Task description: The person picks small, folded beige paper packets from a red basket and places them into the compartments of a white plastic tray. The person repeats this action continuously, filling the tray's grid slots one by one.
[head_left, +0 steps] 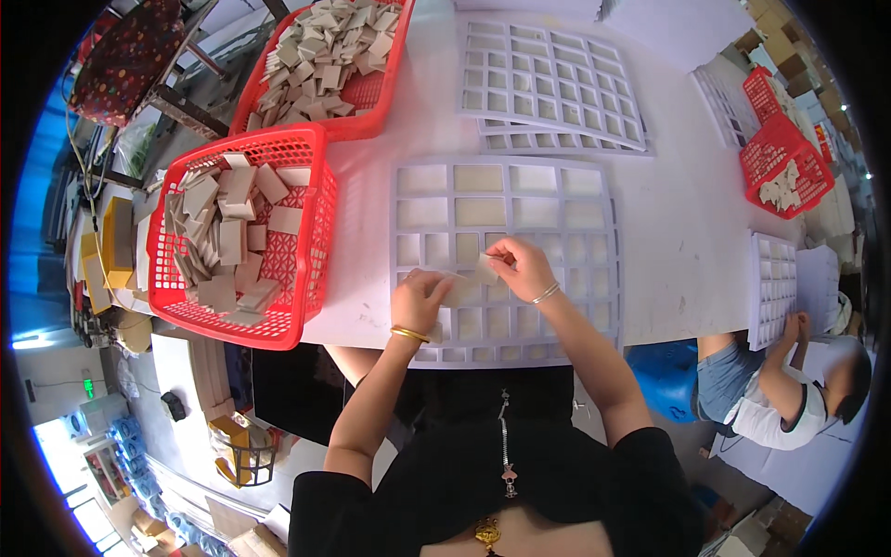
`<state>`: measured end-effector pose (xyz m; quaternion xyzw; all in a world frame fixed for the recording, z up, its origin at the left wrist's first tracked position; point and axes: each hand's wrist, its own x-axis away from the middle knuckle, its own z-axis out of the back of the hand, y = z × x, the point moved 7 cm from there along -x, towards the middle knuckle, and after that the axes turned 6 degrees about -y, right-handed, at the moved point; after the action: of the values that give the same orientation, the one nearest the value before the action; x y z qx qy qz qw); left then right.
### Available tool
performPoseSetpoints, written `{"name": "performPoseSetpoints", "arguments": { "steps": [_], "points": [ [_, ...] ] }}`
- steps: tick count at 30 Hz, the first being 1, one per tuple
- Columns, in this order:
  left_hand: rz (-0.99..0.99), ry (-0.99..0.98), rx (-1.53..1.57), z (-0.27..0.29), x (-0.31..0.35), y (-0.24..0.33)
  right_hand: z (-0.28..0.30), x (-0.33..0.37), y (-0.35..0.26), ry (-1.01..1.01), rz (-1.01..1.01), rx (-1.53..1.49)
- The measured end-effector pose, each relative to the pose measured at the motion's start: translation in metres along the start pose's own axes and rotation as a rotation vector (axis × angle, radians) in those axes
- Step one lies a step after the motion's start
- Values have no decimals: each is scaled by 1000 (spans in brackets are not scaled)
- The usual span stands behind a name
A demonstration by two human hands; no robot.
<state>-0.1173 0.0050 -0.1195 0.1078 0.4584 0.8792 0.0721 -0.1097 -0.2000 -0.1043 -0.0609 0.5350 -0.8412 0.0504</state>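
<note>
A white compartment tray (401,200) lies at the table's front edge before me. Cream-coloured pieces sit in some compartments, such as the flat rectangular piece (479,213) in the upper middle. Over the tray's middle, my right hand (524,269) pinches a small cream tile (486,269) between thumb and fingers. Just to its left, my left hand (422,299) is closed, thumb against fingers, with a pale tile (455,288) at the fingertips. The fingers partly cover both tiles and the compartments beneath them.
A red basket (320,223) of loose cream tiles stands left of the tray, with another red basket (394,74) of tiles behind it. More white compartment trays (557,84) lie stacked beyond. At far right, a person (789,395) works at a white tray (772,288) near red baskets (789,153).
</note>
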Motion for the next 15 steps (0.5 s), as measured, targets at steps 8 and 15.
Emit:
{"name": "performPoseSetpoints", "arguments": {
  "steps": [8,15],
  "points": [
    [71,-72,-276,-23,-5,21,12,20,16,-16,-60,26],
    [42,26,-435,8,4,27,11,20,19,-2,-60,33]
  ]
}}
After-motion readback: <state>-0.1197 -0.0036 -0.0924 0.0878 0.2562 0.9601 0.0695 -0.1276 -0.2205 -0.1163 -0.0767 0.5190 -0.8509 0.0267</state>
